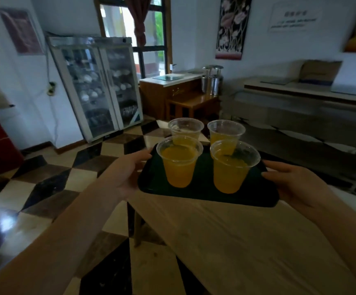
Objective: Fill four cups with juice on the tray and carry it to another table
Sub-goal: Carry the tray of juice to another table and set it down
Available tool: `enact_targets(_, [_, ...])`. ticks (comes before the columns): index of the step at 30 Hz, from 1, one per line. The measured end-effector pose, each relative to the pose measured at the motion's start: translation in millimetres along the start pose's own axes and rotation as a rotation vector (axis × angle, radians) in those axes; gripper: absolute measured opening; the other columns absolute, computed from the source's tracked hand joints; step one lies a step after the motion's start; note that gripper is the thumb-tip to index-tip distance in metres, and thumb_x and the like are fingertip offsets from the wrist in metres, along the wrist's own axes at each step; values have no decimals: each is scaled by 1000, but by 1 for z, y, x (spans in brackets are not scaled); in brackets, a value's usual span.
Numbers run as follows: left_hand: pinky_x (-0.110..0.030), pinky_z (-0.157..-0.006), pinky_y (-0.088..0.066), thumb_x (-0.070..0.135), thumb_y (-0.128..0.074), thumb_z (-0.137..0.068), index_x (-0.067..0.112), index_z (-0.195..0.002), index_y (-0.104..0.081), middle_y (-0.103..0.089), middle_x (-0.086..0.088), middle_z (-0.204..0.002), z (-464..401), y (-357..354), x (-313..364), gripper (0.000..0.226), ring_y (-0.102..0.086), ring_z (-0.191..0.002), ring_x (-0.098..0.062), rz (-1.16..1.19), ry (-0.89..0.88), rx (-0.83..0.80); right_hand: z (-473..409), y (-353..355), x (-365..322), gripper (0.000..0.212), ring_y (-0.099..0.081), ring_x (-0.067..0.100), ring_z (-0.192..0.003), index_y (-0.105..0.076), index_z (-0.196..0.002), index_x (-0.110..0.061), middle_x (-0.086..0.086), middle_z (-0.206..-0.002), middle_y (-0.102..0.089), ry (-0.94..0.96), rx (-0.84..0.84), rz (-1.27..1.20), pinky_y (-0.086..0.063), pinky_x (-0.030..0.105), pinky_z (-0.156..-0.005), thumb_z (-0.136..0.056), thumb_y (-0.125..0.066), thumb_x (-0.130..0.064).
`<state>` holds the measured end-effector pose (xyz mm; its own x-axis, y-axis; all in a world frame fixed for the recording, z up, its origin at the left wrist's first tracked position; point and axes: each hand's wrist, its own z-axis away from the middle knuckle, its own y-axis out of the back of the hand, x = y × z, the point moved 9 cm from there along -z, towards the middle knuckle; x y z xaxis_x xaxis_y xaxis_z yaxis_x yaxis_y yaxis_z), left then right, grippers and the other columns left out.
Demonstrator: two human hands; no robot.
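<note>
A dark green tray (202,194) is held level in the air over the far end of a tan table (247,241). My left hand (128,171) grips its left edge and my right hand (294,179) grips its right edge. Several clear plastic cups stand upright on it, each with orange juice: a near left cup (179,165), a near right cup (232,169), a far left cup (185,129) and a far right cup (225,132). The near cups partly hide the far ones.
A checkered tile floor (51,184) spreads to the left and ahead. A glass-door cabinet (100,88) stands at the back left, a wooden counter (179,96) with metal canisters (212,81) behind the tray, and a long counter (309,92) on the right.
</note>
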<state>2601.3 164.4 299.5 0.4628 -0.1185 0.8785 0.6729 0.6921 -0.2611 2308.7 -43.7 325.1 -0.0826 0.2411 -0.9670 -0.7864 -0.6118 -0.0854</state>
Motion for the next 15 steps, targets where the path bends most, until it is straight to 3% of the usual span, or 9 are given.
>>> enact_targets(2, [-46,-81,-61,29,-63,-95,17,-122,-73,-62,-19,-134,-29,-13,7,31,-63,-117,-38,-26,17,-53,-15,4,-4,35,-78,16,-85,-73,-102,-18,3,-96,-81,11,28,-2,-58,31,-68,-98,-47,5])
enact_targets(4, [-41,-75,-60,25,-63,-96,14,-115,-75,-66,-17,-119,-59,-24,16,25,-67,-104,-34,-59,7,-68,-30,8,-9,41,-77,17,-88,-79,-95,-21,4,-98,-80,33,64,17,-60,26,-62,-99,-47,4])
enact_targets(6, [-39,-70,-58,22,-63,-95,14,-108,-75,-66,-15,-107,-90,-34,23,19,-66,-93,-31,-93,5,-90,-48,16,-12,40,-77,18,-91,-80,-99,-22,4,-100,-80,50,139,44,-61,29,-67,-99,-48,3])
enact_targets(8, [-42,-77,-58,20,-63,-95,17,-106,-76,-64,-17,-117,-123,-47,30,17,-65,-104,-35,-109,24,-134,-65,22,-12,35,-77,20,-93,-74,-111,-20,6,-102,-80,43,215,52,-59,32,-73,-99,-49,2])
enact_targets(10, [-45,-83,-57,21,-62,-96,18,-111,-73,-61,-18,-128,-156,-59,39,19,-61,-115,-37,-132,52,-188,-80,25,-13,34,-78,17,-88,-72,-110,-18,5,-98,-81,43,271,42,-61,28,-65,-99,-49,5])
enact_targets(12, [-43,-79,-57,19,-61,-96,18,-111,-75,-66,-15,-125,-187,-75,52,20,-62,-115,-35,-187,52,-269,-93,29,-13,35,-78,16,-86,-71,-109,-17,4,-96,-81,46,344,25,-60,24,-61,-98,-48,6])
enact_targets(15, [-38,-76,-60,16,-59,-96,22,-107,-78,-73,-6,-114,-224,-100,70,23,-64,-110,-28,-265,26,-390,-110,30,-15,37,-76,24,-98,-68,-122,-13,10,-109,-78,47,421,9,-61,29,-66,-97,-49,6])
